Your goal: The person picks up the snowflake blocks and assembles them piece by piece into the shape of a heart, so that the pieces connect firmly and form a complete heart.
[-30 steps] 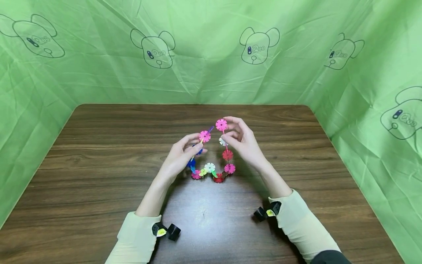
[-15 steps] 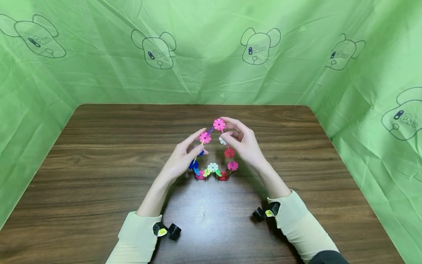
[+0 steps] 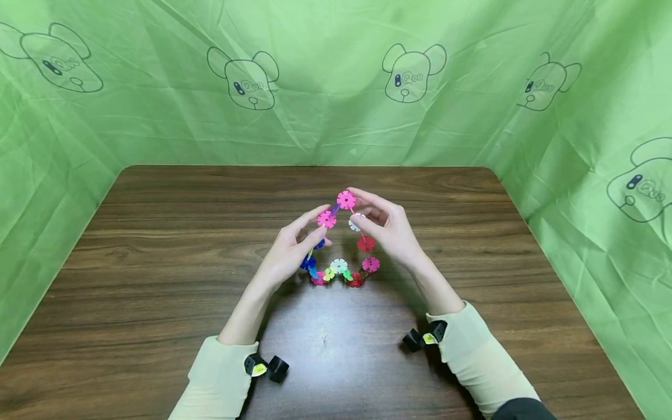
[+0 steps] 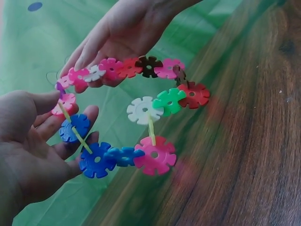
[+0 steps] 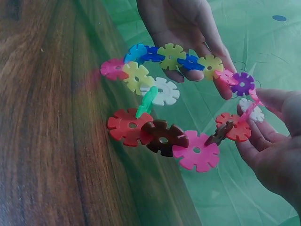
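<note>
Between my hands hangs a loop of notched plastic snowflake discs in many colours, dipping inward at its near side by a white disc [image 3: 338, 266]. My left hand [image 3: 283, 252] holds the left side, thumb and fingers round the part by a pink disc [image 3: 326, 219] and a yellow disc [image 5: 210, 67]. With thumb and fingertips, my right hand [image 3: 389, 228] grips the right side near the top pink disc [image 3: 346, 200] and another white disc [image 5: 251, 111]. In the right wrist view a purple disc [image 5: 242, 84] bridges the two sides at the top.
A brown wood-grain table [image 3: 184, 280] lies under the loop. Green cloth [image 3: 325, 128] with mouse-like outline drawings surrounds it at the back and sides. A small black camera [image 3: 277, 369] sits at the left wrist, and another black camera [image 3: 413, 340] at the right wrist.
My right hand has shifted slightly left, bringing the top pink disc against the purple disc and closing the gap seen earlier. The loop's near side has swung a little right.
</note>
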### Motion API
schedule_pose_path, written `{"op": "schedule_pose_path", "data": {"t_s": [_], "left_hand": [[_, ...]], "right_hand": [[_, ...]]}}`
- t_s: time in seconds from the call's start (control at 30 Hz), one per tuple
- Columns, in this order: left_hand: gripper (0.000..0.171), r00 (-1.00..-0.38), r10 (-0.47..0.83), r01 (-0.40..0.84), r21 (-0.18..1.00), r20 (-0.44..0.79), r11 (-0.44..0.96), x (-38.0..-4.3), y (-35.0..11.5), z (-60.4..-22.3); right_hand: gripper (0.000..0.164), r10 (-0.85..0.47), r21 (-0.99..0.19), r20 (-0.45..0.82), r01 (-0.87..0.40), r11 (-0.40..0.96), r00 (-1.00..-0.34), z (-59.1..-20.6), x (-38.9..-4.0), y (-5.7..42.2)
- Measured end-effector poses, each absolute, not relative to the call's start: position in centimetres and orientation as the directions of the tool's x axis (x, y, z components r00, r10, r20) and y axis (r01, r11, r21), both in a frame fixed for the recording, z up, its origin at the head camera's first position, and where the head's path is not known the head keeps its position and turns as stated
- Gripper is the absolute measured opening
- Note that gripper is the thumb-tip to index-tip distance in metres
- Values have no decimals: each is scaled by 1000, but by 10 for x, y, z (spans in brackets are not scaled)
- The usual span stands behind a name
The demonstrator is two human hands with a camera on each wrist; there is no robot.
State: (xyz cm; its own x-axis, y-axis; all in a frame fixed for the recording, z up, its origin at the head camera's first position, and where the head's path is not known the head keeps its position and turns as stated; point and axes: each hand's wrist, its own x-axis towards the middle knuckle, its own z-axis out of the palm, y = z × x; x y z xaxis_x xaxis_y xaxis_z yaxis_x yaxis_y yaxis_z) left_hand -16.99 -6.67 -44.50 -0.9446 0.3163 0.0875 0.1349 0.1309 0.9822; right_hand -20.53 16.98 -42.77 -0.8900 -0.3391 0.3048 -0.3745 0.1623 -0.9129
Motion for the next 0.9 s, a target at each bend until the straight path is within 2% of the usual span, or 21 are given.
{"op": "schedule_pose_path", "data": {"t_s": [0.57, 0.9], "left_hand": [[35, -979, 170, 129, 986, 111, 104, -186, -48, -441], [34, -981, 162, 122, 990, 110, 70, -191, -46, -441]], "right_hand": [[45, -335, -893, 332, -408, 189, -882, -422, -210, 164], [41, -289, -901, 319, -384, 204, -903, -421, -213, 160]]}}
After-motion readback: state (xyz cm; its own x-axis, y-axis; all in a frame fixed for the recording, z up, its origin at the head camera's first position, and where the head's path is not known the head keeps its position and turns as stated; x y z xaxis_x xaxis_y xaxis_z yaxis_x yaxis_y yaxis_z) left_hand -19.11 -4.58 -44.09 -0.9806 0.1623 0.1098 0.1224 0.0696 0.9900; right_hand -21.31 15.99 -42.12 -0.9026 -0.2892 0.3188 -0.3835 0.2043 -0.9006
